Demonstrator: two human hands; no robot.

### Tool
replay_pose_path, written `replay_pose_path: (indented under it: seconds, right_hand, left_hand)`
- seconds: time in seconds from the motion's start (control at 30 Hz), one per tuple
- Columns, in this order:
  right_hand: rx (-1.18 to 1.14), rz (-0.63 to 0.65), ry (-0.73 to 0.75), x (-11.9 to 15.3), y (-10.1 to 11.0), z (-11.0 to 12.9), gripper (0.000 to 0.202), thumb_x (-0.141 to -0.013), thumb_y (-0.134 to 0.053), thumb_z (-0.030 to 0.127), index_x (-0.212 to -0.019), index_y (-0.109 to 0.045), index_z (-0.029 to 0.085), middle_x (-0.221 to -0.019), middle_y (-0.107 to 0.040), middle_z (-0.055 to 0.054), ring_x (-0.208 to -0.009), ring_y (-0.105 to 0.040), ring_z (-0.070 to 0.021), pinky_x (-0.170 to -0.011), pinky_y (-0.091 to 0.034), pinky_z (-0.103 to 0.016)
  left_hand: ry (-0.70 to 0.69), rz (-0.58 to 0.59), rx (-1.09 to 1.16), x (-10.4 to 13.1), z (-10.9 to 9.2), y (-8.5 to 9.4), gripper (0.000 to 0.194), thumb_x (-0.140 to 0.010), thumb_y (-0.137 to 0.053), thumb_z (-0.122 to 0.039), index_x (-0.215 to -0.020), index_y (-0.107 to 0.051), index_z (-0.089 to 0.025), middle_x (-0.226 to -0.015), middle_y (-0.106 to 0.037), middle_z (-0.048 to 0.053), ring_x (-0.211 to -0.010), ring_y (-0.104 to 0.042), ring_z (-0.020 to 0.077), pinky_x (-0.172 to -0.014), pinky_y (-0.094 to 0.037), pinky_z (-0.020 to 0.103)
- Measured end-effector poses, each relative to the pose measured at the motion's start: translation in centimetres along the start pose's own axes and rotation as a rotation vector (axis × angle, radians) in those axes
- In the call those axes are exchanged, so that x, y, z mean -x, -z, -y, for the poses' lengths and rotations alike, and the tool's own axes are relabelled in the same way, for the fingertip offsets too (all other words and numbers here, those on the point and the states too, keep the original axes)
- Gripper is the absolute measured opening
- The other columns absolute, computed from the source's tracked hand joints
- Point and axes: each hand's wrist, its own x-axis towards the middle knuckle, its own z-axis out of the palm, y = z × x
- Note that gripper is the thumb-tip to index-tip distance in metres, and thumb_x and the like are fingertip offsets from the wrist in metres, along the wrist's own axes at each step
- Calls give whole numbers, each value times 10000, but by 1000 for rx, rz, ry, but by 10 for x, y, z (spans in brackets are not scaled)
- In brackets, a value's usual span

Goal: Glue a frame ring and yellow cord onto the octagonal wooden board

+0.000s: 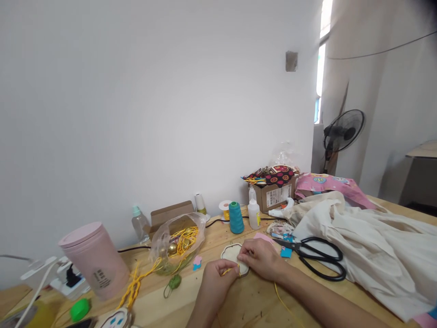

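A pale scalloped piece with a dark rim [231, 253] lies on the wooden table between the two hands. My left hand [221, 278] is closed at its lower edge, pinching a yellow cord. Fingertips of my right hand [259, 257] are pressed together over the piece's right side, close to the left fingertips; what they grip is too small to make out. From beneath my right forearm the yellow cord [282, 302] runs toward the near edge.
Black-handled scissors [322, 259] and white cloth [358, 241] lie right. Behind stand a teal thread cone [236, 218], a glue bottle [254, 214] and a cardboard box [278, 197]. Left are a plastic bag of yellow cord [184, 239], a green bundle [175, 282] and a pink canister [97, 264].
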Motion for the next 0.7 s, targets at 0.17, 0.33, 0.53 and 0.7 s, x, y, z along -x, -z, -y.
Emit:
replay_pose_path:
  seconds: [0.17, 0.33, 0.53, 0.7]
  right_hand:
    - [-91, 8, 108, 2, 0, -1, 169, -757, -470, 267, -798, -619, 197, -699, -601, 14, -611, -489, -97, -527, -314, -178]
    - [-71, 26, 202, 1, -2, -2, 175, -767, -477, 258, -772, -641, 198, -666, -594, 5, -623, -514, -97, -547, -321, -175]
    - [-9, 35, 184, 0, 0, -6, 134, -743, -504, 235, -752, -635, 206, -675, -596, 15, -638, -516, -96, -560, -323, -174]
    - [34, 10, 143, 2, 1, 0, 130, -746, -487, 220, -728, -611, 186, -695, -597, 8, -656, -510, -101, -563, -318, -178]
  left_hand:
    - [-30, -10, 25, -2, -2, 3, 225, -604, -548, -309, -634, -669, -121, -639, -677, 50, -639, -574, 196, -609, -417, 267]
    - [-24, -7, 9, -1, -4, 3, 235, -612, -537, -319, -628, -666, -124, -621, -673, 45, -631, -576, 197, -598, -415, 263]
    - [-24, -11, -14, -2, -4, 3, 230, -621, -526, -306, -631, -655, -115, -637, -669, 50, -644, -572, 197, -605, -413, 262]
    - [-31, 12, -29, -1, -3, 2, 236, -628, -520, -298, -639, -657, -106, -645, -668, 57, -641, -568, 193, -606, -411, 261]
